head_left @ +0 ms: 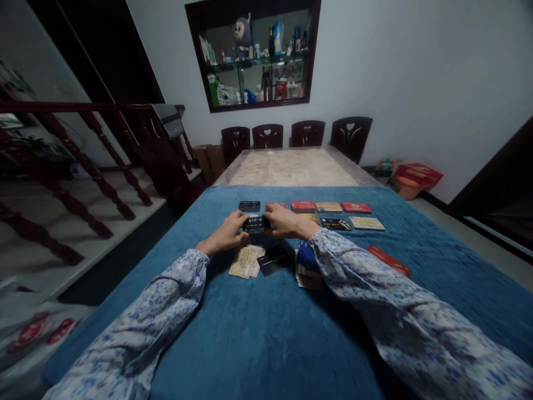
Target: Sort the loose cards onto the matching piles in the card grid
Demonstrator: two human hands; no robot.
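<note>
blue cloth (266, 333) covers the near part of the counter (291, 166), whose pale stone-patterned top shows bare toward the upper middle of the frame. just left of the frame's centre, the left hand (227, 233) grips the left edge of a black card stack (255, 224), and the right hand (287, 221) grasps its right edge, so the stack is held between the two. behind it, in a back row, sit a second black stack (249, 206), a red stack (302, 206), a tan stack (328, 207) and a red card pile (356, 208) at the right end. nearer, to the right of the right hand, lie a black card with pale marks (335, 224) and a cream card (367, 223). below the hands, yellow cards (244, 261) overlap loosely, with dark cards (273, 259) at their right side, then a blue-topped pile (307, 256) partly behind the right sleeve (358, 272). red cards (389, 261) lie right of that sleeve. four chairs (267, 137) line the counter's far side, under a wall cabinet (258, 106) in the upper middle.
</note>
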